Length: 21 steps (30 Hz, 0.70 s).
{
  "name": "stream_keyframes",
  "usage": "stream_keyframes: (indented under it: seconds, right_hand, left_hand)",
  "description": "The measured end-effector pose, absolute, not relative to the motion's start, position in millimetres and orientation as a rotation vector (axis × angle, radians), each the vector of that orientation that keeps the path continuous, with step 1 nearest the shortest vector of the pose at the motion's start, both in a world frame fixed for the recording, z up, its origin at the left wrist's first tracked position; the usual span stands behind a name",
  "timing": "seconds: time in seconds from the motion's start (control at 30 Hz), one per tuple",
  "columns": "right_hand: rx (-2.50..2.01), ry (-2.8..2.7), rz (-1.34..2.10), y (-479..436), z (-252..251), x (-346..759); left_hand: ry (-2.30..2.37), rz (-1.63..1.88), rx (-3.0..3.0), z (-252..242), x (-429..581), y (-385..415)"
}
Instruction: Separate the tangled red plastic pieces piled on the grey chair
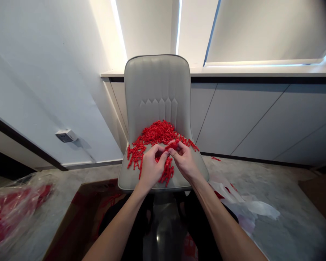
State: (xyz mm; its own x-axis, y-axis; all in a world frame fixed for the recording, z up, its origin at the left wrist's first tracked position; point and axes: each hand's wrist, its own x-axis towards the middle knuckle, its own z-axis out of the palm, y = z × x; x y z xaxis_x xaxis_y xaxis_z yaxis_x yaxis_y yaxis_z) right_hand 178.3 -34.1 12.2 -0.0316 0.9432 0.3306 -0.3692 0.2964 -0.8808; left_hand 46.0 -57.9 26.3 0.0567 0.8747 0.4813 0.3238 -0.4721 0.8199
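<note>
Both hands meet over the seat of a grey padded chair (pixel 157 78). A red plastic piece (pixel 172 145) is pinched between them, its exact shape partly covered by fingers. My left hand (pixel 153 163) grips its left end with thumb and fingers. Around its right end, the thumb and fingers of my right hand (pixel 185 159) are closed. Behind the hands lies a heap of small, thin red plastic pieces (pixel 158 131). More loose pieces (pixel 136 154) spread to the left, and a small cluster (pixel 167 173) lies just below the hands.
An open cardboard box (pixel 70 221) stands on the floor at left, beside a clear plastic bag (pixel 13 214) with red contents. White plastic bags (pixel 250 206) lie at right, near a stray red piece (pixel 215 158). Low cabinets (pixel 241 112) line the wall behind the chair.
</note>
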Motion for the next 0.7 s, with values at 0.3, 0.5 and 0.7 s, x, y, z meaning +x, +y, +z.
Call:
stream_keyframes:
  seconds: [0.3, 0.5, 0.7]
  right_hand:
    - [-0.627, -1.044, 1.306, -41, 19, 174]
    - [-0.473, -0.854, 1.428, -39, 18, 181]
    - [-0.402, -0.827, 1.451, -37, 18, 189]
  left_hand:
    - [1.242, 1.463, 1.733, 27, 49, -60]
    - [1.241, 1.552, 1.845, 29, 49, -60]
    - [1.198, 1.57, 1.978, 30, 46, -61]
